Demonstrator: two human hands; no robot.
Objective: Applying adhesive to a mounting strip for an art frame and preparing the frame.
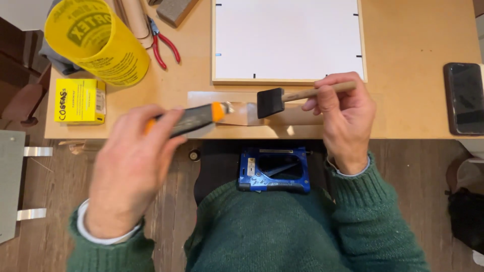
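Left hand gripped around orange-and-grey glue tube, nozzle over the thin wood strip on the table. Right hand clamped on foam brush — head touching strip. Step judged: gluing strip. Next calls for even brushing — no pooling.

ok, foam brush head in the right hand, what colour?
Black foam brush head on a pale wooden handle, head view.

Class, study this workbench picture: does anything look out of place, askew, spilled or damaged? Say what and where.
One thing stands out: a blue tool rests on the person's lap, below the table edge, rather than on the bench. The yellow tube lies on its side at the far left. Nothing looks spilled or damaged.
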